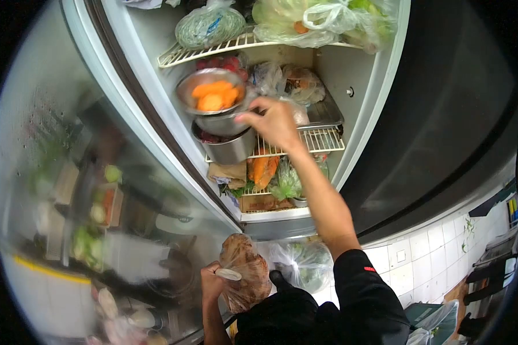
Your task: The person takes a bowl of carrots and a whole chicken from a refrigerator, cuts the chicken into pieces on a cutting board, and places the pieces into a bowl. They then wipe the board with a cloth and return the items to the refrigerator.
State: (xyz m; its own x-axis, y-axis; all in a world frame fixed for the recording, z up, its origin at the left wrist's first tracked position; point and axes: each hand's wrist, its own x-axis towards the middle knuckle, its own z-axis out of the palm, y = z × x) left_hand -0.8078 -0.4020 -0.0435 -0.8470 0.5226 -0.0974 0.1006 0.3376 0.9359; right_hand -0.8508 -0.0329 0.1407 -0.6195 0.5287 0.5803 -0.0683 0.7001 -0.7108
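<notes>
My right hand (273, 123) reaches into the open fridge, thumb and fingers pinched at the edge of a steel bowl (221, 123). Orange pieces, possibly carrot, lie in a shallow steel dish (184, 92) on top of that bowl; both are slightly blurred. Just below is a deep steel pot (233, 150) with something dark red inside, standing on the wire shelf. Low in the view, my left hand (212, 280) is closed in a fist around the gathered neck of a clear plastic bag (246, 267) with reddish-brown contents, which I cannot identify.
Bagged greens (210, 26) fill the upper wire shelf (207, 52). A metal tray (325, 112) and bags share the middle shelf. Carrots (263, 171) lie lower down. The glass door (115, 218) stands open at left. A plastic bag of greens (308, 264) sits on the tiled floor.
</notes>
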